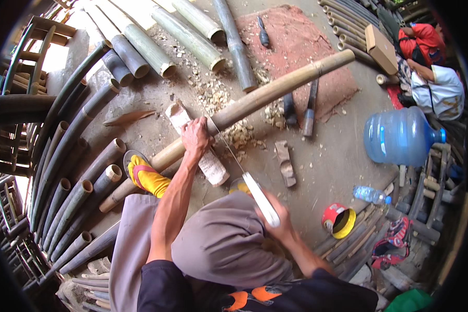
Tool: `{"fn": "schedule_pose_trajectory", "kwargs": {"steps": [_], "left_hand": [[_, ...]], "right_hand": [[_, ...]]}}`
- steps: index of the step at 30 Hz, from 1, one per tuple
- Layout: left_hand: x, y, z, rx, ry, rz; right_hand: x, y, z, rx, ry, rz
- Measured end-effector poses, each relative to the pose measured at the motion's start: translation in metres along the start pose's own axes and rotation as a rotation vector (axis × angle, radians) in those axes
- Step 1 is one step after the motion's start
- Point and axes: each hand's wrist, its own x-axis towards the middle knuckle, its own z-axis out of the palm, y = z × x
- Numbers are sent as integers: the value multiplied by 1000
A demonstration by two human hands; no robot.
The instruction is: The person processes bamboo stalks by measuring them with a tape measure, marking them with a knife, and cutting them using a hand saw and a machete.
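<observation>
A long tan bamboo pole (281, 93) lies slantwise across the floor in front of me, resting over a pale, chopped wooden block (213, 169). My left hand (196, 136) is wrapped over the pole just above the block. In my right hand (279, 217) is a handsaw (260, 199), gripped by its white handle. Its thin blade crosses the pole right beside my left fingers; how deep it sits in the bamboo I cannot tell. My foot in a yellow sock and sandal (143, 174) is against the pole, left of my left hand.
Cut bamboo poles (190, 39) lie at the back and curve along the left. Wood chips (221, 99) litter the floor. A reddish cloth (296, 41) holds a dark tool (263, 32). At right are a blue water jug (398, 136), a plastic bottle (372, 195) and seated people (437, 91).
</observation>
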Motion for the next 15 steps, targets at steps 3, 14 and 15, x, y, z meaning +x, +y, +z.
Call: {"fn": "schedule_pose_trajectory", "kwargs": {"steps": [3, 14, 15], "left_hand": [[1, 8, 5, -31, 88, 6], [0, 14, -6, 11, -6, 8], [0, 11, -4, 37, -27, -9]], "right_hand": [[-116, 2, -49, -169, 49, 26], [46, 21, 26, 121, 34, -67], [58, 20, 34, 136, 29, -95]]}}
